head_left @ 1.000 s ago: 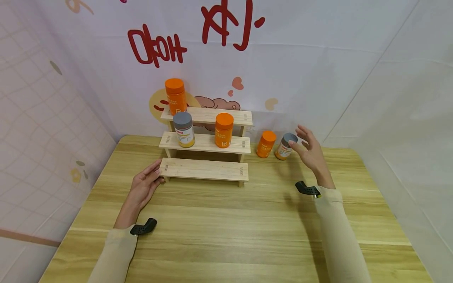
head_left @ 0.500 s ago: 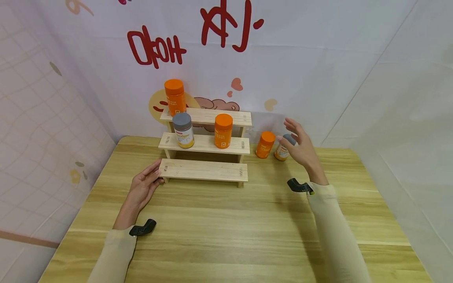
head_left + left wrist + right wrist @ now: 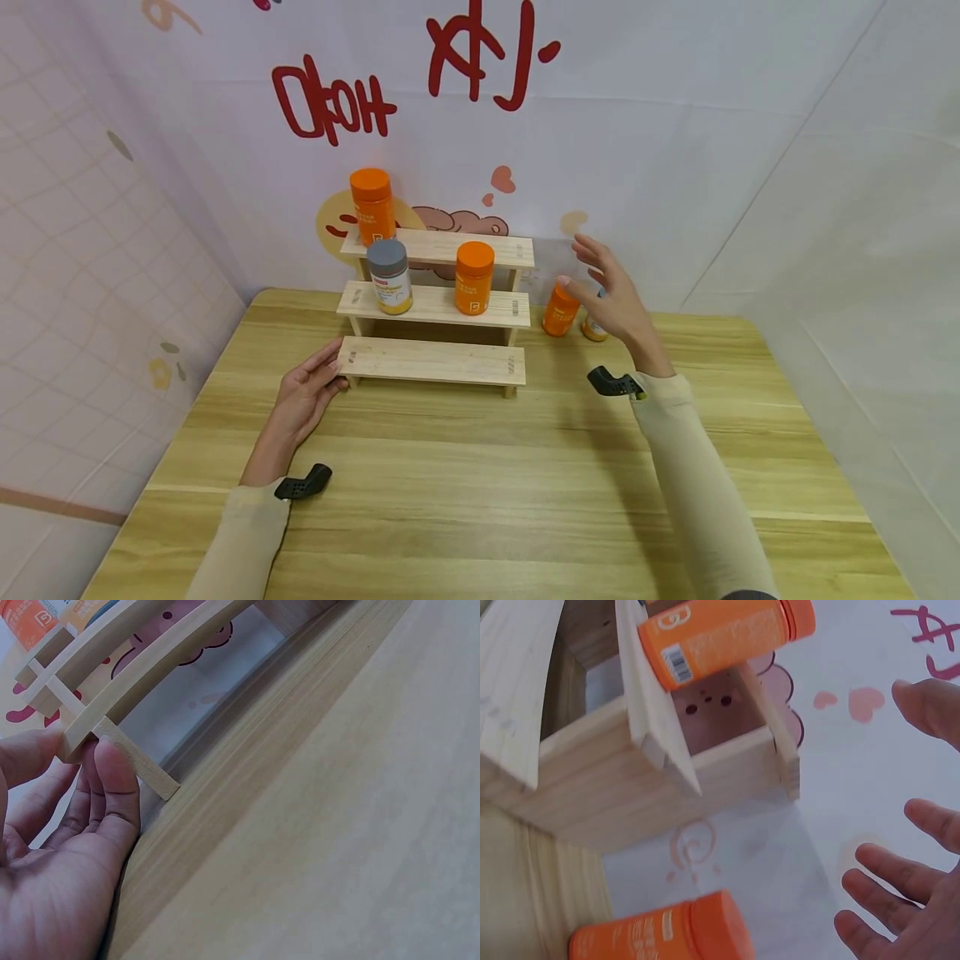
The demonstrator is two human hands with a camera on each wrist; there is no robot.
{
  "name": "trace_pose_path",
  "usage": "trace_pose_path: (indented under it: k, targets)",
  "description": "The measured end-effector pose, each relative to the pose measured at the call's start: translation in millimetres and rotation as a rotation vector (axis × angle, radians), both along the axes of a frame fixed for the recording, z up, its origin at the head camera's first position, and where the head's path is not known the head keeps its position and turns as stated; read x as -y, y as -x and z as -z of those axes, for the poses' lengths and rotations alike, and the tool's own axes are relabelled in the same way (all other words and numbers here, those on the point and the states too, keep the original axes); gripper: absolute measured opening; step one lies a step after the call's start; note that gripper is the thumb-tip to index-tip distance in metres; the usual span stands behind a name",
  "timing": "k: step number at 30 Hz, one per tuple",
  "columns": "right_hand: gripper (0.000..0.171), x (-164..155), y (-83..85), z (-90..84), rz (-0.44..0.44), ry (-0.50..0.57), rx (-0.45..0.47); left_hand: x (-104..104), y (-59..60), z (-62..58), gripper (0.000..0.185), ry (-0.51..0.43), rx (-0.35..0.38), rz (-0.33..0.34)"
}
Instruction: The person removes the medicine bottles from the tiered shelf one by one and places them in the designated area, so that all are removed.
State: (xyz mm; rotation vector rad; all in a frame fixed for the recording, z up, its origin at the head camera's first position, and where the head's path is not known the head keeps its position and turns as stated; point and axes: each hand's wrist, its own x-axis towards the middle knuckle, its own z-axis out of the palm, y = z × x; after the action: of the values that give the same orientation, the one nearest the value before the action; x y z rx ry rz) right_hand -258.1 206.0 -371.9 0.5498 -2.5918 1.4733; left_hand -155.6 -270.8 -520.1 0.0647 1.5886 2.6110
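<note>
In the head view my left hand (image 3: 306, 393) pinches the left end of the lowest step of a wooden three-step shelf (image 3: 435, 362). Its thumb and fingers close around the board's corner in the left wrist view. Nothing is in my right hand (image 3: 618, 304), raised with fingers spread above two jars right of the shelf. One is an orange jar (image 3: 558, 319), its lid partly covered by the thumb. The other is a grey-lidded jar (image 3: 595, 330), mostly hidden behind the hand. In the right wrist view the spread fingers (image 3: 900, 874) are apart from the orange jar (image 3: 641, 937).
On the middle step stand a grey-lidded jar (image 3: 392, 287) and an orange jar (image 3: 473, 287). Another orange jar (image 3: 372, 208) is on the top step's left end. A printed cloth wall (image 3: 675, 167) rises behind the wooden table (image 3: 465, 492).
My right hand has moved left, from beside the grey-lidded jar to over the orange jar, fingers still spread. The left hand and the shelf have stayed in place.
</note>
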Motion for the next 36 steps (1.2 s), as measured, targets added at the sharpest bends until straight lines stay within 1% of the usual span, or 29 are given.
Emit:
trace_pose_path:
  k: [3, 7, 9, 11, 14, 19, 25, 36]
  targets:
    - [0.074, 10, -2.0, -9.7, -0.021, 0.009, -0.004, 0, 0.4, 0.1, 0.061, -0.002, 0.002, 0.001]
    - [0.073, 28, -11.7, -31.9, -0.063, 0.035, 0.016, 0, 0.6, 0.0, 0.062, 0.002, 0.000, 0.003]
    - [0.074, 33, -9.0, -34.8, -0.082, 0.038, 0.026, 0, 0.4, -0.1, 0.063, 0.000, -0.005, 0.002]
    - [0.076, 37, -3.1, -33.3, -0.102, 0.036, 0.027, 0, 0.0, -0.2, 0.063, 0.000, -0.008, 0.001]
    - [0.076, 42, 9.0, -26.2, -0.119, 0.031, 0.020, 0, -0.3, -0.8, 0.064, -0.005, -0.006, 0.000]
    - [0.075, 54, 10.9, -28.8, -0.133, 0.009, 0.033, -1, 0.1, -1.7, 0.064, -0.006, 0.012, 0.002]
    - [0.074, 68, 12.2, -31.8, -0.149, -0.009, 0.037, 0, 0.7, -1.1, 0.064, -0.006, 0.015, 0.008]
    - [0.075, 91, 20.6, -43.5, -0.195, 0.031, 0.048, 0, 0.1, -0.3, 0.064, 0.000, 0.004, 0.011]
